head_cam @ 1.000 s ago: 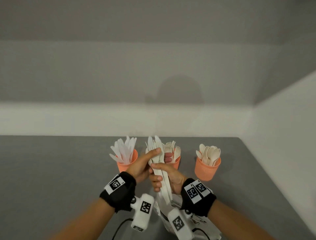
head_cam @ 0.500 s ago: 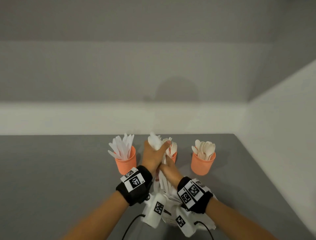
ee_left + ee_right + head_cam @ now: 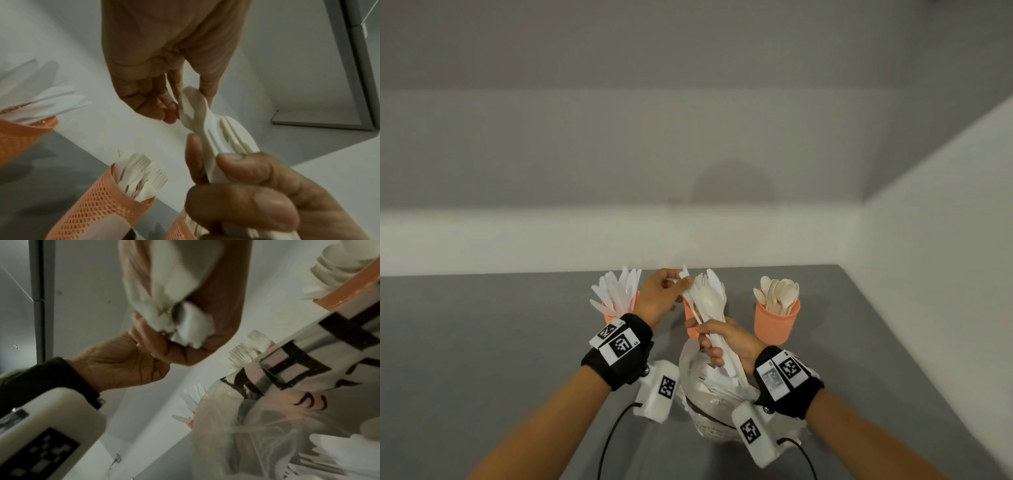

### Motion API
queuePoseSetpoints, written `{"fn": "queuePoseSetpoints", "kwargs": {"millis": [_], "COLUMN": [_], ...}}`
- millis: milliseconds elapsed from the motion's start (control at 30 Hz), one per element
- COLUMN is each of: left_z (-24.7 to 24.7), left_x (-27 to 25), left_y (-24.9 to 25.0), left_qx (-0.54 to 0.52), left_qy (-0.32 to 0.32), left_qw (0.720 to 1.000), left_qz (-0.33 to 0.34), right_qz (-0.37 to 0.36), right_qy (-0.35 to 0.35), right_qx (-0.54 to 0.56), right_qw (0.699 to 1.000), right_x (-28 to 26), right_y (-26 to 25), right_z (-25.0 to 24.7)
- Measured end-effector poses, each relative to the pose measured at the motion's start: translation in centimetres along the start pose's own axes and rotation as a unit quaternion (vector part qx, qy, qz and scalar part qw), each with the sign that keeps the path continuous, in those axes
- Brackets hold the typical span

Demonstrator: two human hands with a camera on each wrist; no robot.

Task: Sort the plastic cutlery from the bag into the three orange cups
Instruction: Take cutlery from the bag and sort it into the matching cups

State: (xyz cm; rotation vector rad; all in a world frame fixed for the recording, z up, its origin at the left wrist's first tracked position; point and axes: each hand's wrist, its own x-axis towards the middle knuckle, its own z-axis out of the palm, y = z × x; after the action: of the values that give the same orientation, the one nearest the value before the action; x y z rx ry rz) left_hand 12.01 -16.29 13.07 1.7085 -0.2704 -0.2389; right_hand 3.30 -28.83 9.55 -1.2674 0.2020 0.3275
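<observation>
My right hand (image 3: 717, 337) grips a fanned bundle of white plastic cutlery (image 3: 709, 301) by the handles, above the clear bag (image 3: 709, 397). My left hand (image 3: 681, 282) pinches the top end of one piece (image 3: 192, 104) whose handle is still in that bundle. Three orange cups stand behind: the left cup (image 3: 608, 317) holds knives, the middle cup (image 3: 691, 317) is mostly hidden by my hands, and the right cup (image 3: 777, 325) holds spoons. The left wrist view shows forks in the middle cup (image 3: 98, 204). In the right wrist view my right hand (image 3: 185, 340) is blurred around the bundle.
The grey table (image 3: 482, 342) ends at a white wall behind the cups and another on the right. More cutlery lies inside the bag (image 3: 308, 451). Cables run from both wrist cameras along the near table edge.
Half a second ago both hands were pressed together over the middle cup. My left hand has since shifted up and left to pinch one piece, and the bundle now fans out in my right hand.
</observation>
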Motion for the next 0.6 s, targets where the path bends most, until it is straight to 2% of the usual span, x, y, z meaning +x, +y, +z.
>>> {"fn": "queuePoseSetpoints", "kwargs": {"millis": [100,200,400,600], "left_z": [-0.4,-0.5,-0.5,-0.6], "left_x": [0.0,-0.2,0.2,0.0], "left_y": [0.3,0.6,1.1,1.0], "left_qx": [-0.003,-0.027,-0.069,-0.053], "left_qy": [-0.033,-0.055,0.033,-0.043], "left_qw": [0.999,0.997,0.997,0.998], "left_qz": [-0.037,-0.040,-0.016,-0.006], "right_qz": [0.015,0.024,0.026,0.020], "right_qy": [-0.015,-0.030,-0.037,-0.042], "right_qx": [-0.003,-0.001,-0.013,-0.004], "right_qw": [1.000,0.999,0.999,0.999], "right_x": [-0.2,-0.4,-1.0,-0.6], "right_y": [0.1,0.1,-0.1,0.1], "right_z": [-0.3,-0.4,-0.7,-1.1]}}
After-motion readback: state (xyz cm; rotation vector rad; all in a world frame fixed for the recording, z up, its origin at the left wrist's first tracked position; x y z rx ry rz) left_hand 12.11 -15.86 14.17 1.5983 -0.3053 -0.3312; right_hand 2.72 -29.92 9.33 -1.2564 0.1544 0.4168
